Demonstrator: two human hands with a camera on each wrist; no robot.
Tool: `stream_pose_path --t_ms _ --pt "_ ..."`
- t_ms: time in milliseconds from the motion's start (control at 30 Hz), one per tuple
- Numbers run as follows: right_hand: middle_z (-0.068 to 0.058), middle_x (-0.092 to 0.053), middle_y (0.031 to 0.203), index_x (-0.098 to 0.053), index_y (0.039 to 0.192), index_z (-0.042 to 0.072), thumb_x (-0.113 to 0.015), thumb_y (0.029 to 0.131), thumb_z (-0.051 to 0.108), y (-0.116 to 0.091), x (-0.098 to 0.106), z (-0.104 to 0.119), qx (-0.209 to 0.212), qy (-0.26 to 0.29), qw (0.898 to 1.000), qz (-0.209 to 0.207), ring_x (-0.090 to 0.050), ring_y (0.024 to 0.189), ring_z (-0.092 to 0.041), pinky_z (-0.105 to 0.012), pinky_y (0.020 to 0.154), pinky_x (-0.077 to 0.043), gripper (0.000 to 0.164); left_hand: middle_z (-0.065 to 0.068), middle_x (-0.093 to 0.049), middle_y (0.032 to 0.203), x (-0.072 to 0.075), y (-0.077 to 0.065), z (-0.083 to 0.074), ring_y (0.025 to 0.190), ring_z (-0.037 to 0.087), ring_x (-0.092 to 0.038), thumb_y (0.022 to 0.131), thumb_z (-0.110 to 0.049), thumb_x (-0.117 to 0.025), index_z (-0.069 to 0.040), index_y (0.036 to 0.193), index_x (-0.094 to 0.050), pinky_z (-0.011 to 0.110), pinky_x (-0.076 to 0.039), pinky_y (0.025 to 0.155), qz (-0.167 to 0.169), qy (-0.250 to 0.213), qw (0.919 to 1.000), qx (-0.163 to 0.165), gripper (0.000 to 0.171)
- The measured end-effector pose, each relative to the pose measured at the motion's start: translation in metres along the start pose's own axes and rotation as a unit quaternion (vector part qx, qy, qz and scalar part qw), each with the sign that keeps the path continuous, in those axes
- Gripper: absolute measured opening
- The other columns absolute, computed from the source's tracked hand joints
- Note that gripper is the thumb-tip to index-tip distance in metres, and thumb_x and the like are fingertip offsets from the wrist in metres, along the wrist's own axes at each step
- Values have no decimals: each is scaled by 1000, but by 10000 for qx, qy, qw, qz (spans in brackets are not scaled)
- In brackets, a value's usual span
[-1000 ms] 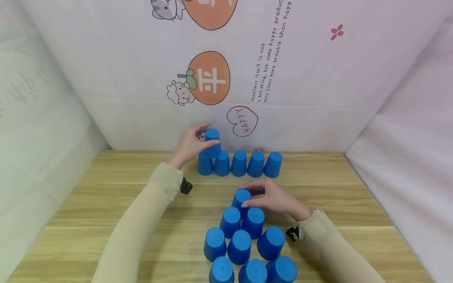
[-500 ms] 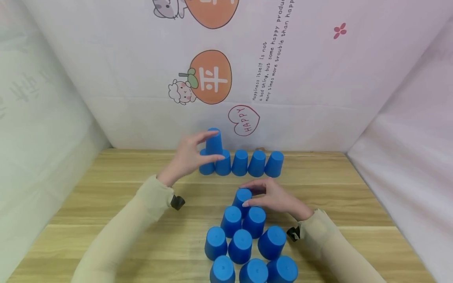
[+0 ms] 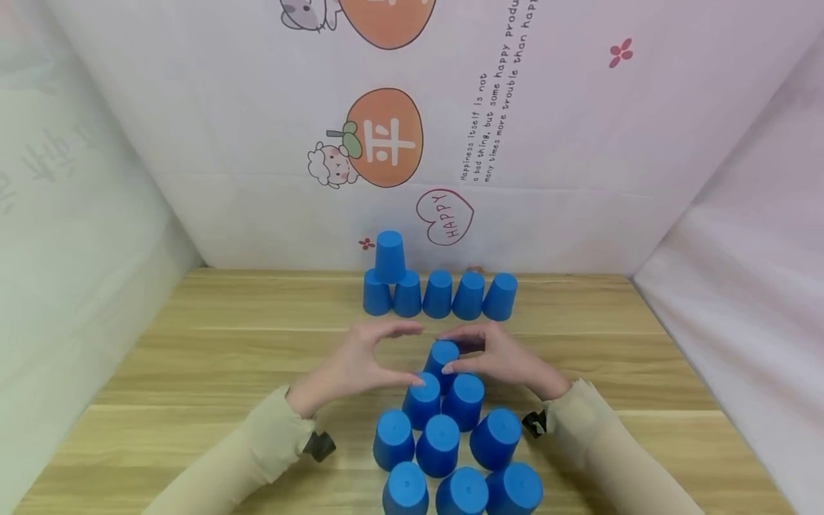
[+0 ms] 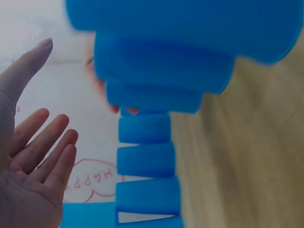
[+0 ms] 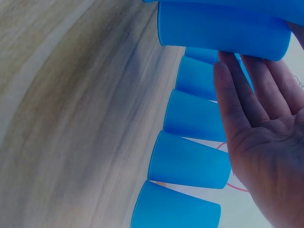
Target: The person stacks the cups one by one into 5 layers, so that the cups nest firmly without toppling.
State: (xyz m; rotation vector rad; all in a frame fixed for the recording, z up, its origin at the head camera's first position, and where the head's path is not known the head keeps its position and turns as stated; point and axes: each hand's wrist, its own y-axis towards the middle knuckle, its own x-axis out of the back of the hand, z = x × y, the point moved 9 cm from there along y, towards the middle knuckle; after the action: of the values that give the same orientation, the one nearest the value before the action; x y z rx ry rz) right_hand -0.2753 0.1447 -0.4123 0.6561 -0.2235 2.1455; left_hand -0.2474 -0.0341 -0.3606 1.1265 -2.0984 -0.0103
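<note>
The left hand [image 3: 357, 363] has left the upper cup [image 3: 389, 257], which it was round half a second ago. That cup now stands alone, upside down, straddling the two cups at the left end of the back row [image 3: 438, 295]. The row itself, five upside-down cups along the far edge of the table [image 3: 244, 343], looks unchanged.

The left hand has come back toward the person and now lies just beside the near group [image 3: 438, 447]. It holds nothing; thumb and fingers are wide apart, and in the head view the thumb tip overlaps a cup just behind the far cup [image 3: 442, 355]. The left wrist view shows the palm apart from the cups.

The right hand [image 3: 505, 365] has stayed put: its thumb is on the near side of the far cup, its fingers round the other side, in a narrow grip. How firmly they press, I cannot tell. That cup, at the tip of the near group, has not moved.
</note>
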Motion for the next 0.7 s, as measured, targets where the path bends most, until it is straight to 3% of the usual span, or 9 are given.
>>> stream_pose_path --t_ms 267,500,700 --pt "5 -71 120 -67 132 7 -81 90 26 0 1 1 -9 63 10000 -30 -69 107 -17 -41 92 -56 48 -2 -69 124 -28 -7 12 115 16 -63 80 -37 -89 -15 129 -66 50 -51 99 633 -590 9961 185 58" --pt "4 -71 121 -67 132 7 -81 91 28 1 1 -1 -41 40 10000 -46 -69 108 -15 -43 92 -56 48 -14 -69 117 -40 -8 18 108 8 -65 80 -33 -90 -19 124 -69 45 -52 97 1009 -814 9908 380 50" --pt "3 -71 121 -67 132 7 -81 90 27 1 0 -1 -59 92 9999 -27 -69 109 -16 -43 93 -56 48 -17 -70 114 -43 -8 22 106 5 -65 81 -32 -89 -20 121 -72 40 -52 96 1086 -832 9897 415 45"
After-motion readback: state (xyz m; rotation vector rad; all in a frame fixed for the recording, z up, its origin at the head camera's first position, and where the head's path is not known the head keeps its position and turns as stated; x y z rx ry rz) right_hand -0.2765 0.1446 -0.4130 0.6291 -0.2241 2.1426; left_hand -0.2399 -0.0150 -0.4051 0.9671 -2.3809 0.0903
